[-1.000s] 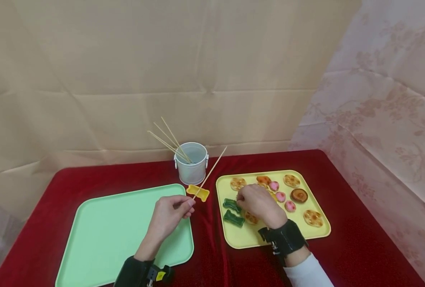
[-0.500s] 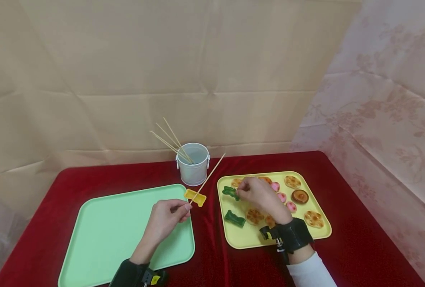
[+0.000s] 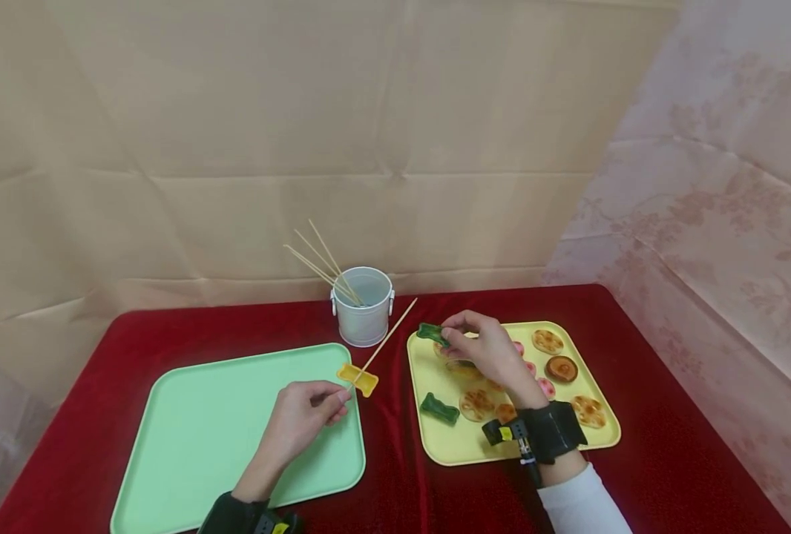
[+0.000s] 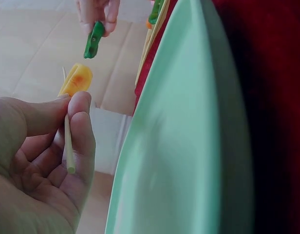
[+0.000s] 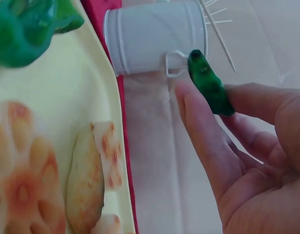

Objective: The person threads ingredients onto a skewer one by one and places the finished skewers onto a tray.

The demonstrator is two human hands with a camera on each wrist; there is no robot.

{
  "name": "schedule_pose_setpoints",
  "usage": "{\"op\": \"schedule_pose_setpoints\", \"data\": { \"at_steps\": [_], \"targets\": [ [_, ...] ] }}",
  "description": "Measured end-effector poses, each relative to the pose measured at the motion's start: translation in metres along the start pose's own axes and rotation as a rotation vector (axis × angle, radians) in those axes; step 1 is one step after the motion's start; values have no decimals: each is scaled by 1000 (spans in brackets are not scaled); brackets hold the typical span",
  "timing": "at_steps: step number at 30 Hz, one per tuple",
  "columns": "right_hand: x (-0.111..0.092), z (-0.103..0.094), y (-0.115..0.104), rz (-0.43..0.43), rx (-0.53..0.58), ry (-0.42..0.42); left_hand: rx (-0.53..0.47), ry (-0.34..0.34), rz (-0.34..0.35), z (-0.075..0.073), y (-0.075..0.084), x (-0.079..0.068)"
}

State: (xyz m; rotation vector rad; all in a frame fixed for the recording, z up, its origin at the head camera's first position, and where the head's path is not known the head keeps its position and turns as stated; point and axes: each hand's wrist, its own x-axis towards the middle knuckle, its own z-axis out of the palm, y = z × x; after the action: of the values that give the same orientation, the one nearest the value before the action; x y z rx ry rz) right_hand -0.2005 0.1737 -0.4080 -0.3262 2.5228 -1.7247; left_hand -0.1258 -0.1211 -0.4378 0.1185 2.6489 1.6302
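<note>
My left hand (image 3: 300,417) pinches a wooden skewer (image 3: 395,328) near its lower end, over the right edge of the mint-green tray (image 3: 235,437). A yellow bell pepper piece (image 3: 358,379) is threaded on that skewer, just above the fingertips; in the left wrist view the yellow piece (image 4: 77,80) sits right at the thumb. Between thumb and fingers, my right hand (image 3: 490,354) holds a green bell pepper piece (image 3: 430,333) above the yellow tray (image 3: 449,449). The right wrist view shows this green piece (image 5: 208,83) gripped at one end, its other end sticking out.
A white bucket (image 3: 363,322) with several skewers stands behind the trays. On the yellow tray lie another green pepper piece (image 3: 439,409), lotus root slices (image 3: 477,405), a mushroom (image 3: 561,368) and small pink pieces (image 3: 546,387). A red cloth (image 3: 389,445) covers the table.
My right hand has picked the green pepper piece up off the yellow tray and raised it up and away. The left hand has shifted slightly left and down with the skewer.
</note>
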Motion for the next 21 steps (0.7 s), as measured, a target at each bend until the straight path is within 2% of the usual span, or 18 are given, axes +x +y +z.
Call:
{"op": "schedule_pose_setpoints", "data": {
  "at_steps": [4,11,17,21],
  "targets": [
    [4,-2,-1,-3,35,36,4,3,-9,-1,-2,-1],
    [8,3,-3,78,154,130,10,-21,-6,-1,-7,-1],
    [10,8,1,98,287,220,28,-80,40,-1,-10,-2],
    [12,10,3,89,351,239,18,-122,65,-1,-11,-3]
  ]
}}
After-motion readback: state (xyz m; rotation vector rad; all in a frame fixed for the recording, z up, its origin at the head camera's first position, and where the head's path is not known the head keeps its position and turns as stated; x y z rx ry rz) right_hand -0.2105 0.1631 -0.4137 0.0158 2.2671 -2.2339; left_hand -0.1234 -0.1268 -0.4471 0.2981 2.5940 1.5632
